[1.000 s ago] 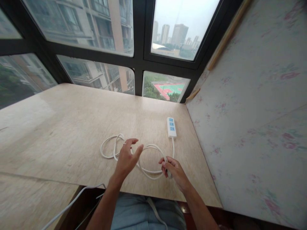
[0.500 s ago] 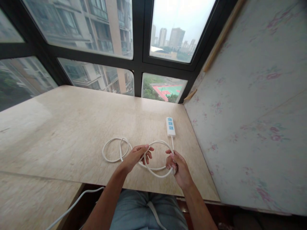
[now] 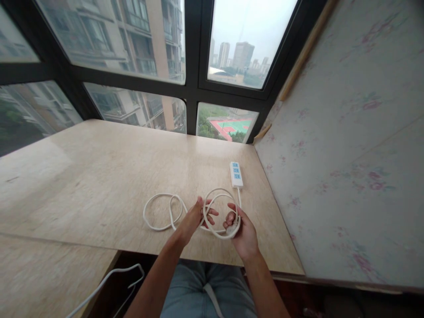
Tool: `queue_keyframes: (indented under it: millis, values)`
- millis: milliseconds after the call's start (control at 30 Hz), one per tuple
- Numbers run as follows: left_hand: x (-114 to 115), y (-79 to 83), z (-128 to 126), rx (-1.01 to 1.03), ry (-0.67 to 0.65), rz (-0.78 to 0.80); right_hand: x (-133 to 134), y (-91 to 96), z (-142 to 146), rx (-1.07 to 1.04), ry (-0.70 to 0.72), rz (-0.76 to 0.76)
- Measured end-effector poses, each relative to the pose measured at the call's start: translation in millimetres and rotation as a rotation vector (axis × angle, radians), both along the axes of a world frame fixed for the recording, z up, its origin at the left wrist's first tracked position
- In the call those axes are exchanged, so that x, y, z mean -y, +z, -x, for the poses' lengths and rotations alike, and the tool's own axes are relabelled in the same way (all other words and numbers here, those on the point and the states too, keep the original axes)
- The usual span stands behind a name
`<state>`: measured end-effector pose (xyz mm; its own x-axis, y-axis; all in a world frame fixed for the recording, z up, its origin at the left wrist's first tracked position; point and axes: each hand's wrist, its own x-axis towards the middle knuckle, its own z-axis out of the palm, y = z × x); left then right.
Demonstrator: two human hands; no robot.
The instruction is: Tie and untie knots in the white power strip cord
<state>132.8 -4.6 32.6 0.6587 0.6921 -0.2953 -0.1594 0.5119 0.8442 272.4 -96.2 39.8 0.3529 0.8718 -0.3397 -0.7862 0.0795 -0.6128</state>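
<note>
A white power strip (image 3: 236, 175) with blue socket faces lies near the right wall, its cord running toward me. My right hand (image 3: 243, 227) is closed around the right side of a coil of white cord (image 3: 221, 191), with a whitish plug (image 3: 232, 226) showing at the fingers. At the coil's left side is my left hand (image 3: 195, 218), its thumb raised and fingers spread behind the cord, seemingly touching it without a tight grip. More loose cord (image 3: 145, 212) lies in loops on the countertop to the left.
The pale stone-patterned countertop (image 3: 109, 176) meets dark-framed windows (image 3: 191, 97) at the back. Floral wallpaper covers the right wall (image 3: 331, 154). Another white cable (image 3: 106, 278) hangs by the counter edge at lower left, above a dark gap.
My left hand has moved slightly right and its thumb has lifted off the cord. The coil is rounder and closer to my right hand, which has turned so the plug shows more.
</note>
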Motion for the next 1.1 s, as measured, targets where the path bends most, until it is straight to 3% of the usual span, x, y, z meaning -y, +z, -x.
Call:
queue_keyframes:
  millis: [133, 267, 467, 600, 733, 867, 1100]
  values:
    - [2.2, -0.1, 0.5, -0.04, 0.07, 0.027, 0.6, -1.9, 4.6, -0.178, -0.01, -0.009]
    - [6.6, -3.1, 2.3, -0.039, 0.115, 0.039, 7.0, -6.7, 7.3, -0.227, -0.023, -0.029]
    - [16.4, -12.3, 4.0, -0.007, 0.171, -0.008, 20.3, -4.3, 16.6, -0.102, -0.099, -0.081]
    - [21.7, -13.7, 4.0, -0.078, 0.19, -0.033, 27.5, 2.3, 20.9, -0.01, -0.048, -0.124]
    - [25.0, -19.7, 3.6, -0.101, 0.186, -0.058, 30.4, 5.2, 21.0, -0.013, -0.059, -0.142]
    - [25.2, -27.7, 4.7, -0.002, 0.178, -0.011, 32.0, 6.2, 18.3, -0.061, -0.098, -0.148]
    - [18.1, -18.0, 8.1, 0.033, 0.168, -0.117, 30.1, 8.0, 9.5, 0.074, 0.167, -0.068]
